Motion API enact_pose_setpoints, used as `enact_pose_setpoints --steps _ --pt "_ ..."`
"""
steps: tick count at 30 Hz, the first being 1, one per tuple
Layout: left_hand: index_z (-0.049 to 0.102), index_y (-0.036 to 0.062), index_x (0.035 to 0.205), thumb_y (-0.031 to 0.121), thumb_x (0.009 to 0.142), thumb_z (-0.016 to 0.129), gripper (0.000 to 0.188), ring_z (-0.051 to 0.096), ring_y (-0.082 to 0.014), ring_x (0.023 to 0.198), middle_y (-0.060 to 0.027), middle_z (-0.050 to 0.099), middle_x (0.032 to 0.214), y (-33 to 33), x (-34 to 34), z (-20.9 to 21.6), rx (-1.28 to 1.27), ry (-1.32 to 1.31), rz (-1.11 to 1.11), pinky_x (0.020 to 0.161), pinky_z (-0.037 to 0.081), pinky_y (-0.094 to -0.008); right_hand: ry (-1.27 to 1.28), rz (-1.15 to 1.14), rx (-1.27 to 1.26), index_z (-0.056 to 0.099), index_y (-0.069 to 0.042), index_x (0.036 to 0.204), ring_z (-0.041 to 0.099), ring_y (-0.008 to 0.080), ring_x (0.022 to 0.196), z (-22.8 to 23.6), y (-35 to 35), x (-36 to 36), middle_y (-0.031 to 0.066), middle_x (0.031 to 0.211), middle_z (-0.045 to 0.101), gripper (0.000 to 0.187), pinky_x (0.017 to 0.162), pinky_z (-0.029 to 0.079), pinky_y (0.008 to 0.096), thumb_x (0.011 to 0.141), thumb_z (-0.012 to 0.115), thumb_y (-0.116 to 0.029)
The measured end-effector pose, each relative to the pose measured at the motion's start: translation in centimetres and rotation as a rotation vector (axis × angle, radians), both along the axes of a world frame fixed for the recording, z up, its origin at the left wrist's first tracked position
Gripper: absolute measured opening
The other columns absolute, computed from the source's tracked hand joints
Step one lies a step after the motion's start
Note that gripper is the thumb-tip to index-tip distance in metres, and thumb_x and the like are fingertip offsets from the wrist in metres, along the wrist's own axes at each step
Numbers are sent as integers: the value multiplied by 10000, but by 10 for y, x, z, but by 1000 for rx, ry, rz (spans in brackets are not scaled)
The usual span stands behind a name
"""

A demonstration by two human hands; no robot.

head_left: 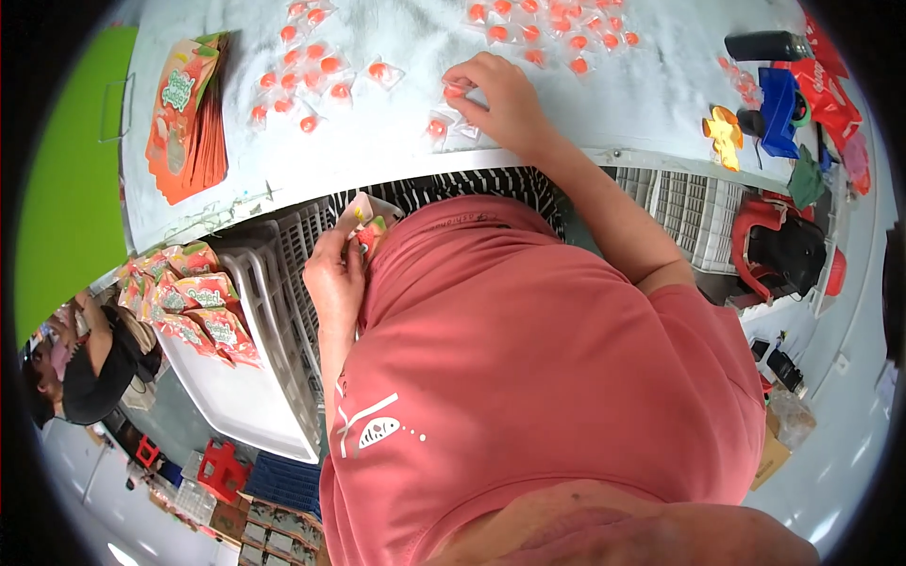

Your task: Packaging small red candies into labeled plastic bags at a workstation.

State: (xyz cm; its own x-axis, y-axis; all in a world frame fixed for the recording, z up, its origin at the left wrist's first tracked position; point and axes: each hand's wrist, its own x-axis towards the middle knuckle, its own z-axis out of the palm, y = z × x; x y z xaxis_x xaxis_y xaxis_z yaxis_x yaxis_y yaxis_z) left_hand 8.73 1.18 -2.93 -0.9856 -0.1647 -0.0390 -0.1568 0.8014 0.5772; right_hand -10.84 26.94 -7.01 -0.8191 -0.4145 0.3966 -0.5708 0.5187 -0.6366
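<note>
The left hand (pixel 335 269) had its grip clamped on a pouch (pixel 372 234), seemingly steadying it. The right hand (pixel 500 104) pinched a wrapped candy (pixel 455 91), within reach toward the worktop's (pixel 396 113) near side.

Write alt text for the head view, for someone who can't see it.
A person's right hand touches a small clear-wrapped orange piece on a pale table while the left hand holds a printed pouch beside the body. More wrapped pieces lie scattered; flat pouches are stacked at left, with plumper pouches on a white tray below.
</note>
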Motion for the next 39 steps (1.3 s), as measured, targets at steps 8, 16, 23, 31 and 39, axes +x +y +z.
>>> enact_pose_setpoints --steps 8,16,23,31,39 --pt "662 55 1032 10 842 643 197 655 -344 816 -148 665 920 1 0 -3 -29 -27 13 696 514 -394 -135 27 -149 649 -51 989 624 199 847 4 2 -1 48 900 646 185 805 462 333 826 719 -102" --pt "643 14 999 11 860 672 142 641 -338 794 -165 643 906 5 0 -2 -4 -27 21 686 519 -363 -366 46 -347 660 -72 990 593 79 863 14 10 1 -33 937 683 166 840 427 257 836 721 -83" --pt "664 65 1029 12 845 640 193 658 -326 822 -129 665 925 4 1 -2 -1 -2 21 711 513 -384 -407 72 -377 642 -44 1059 610 84 948 16 14 2 1 1012 687 218 886 451 257 852 709 -55" --pt "666 56 1013 7 843 641 179 658 -325 790 -127 662 898 6 6 -3 8 40 24 690 519 -378 -791 186 -806 573 4 1159 618 150 1072 51 -2 9 76 1097 655 288 962 492 283 884 653 26" --pt "661 28 1035 11 857 665 179 665 -338 817 -168 665 917 6 10 -2 50 0 69 726 524 -369 -756 158 -648 576 3 1100 617 160 1082 42 0 13 77 1091 659 234 965 483 287 881 658 10"
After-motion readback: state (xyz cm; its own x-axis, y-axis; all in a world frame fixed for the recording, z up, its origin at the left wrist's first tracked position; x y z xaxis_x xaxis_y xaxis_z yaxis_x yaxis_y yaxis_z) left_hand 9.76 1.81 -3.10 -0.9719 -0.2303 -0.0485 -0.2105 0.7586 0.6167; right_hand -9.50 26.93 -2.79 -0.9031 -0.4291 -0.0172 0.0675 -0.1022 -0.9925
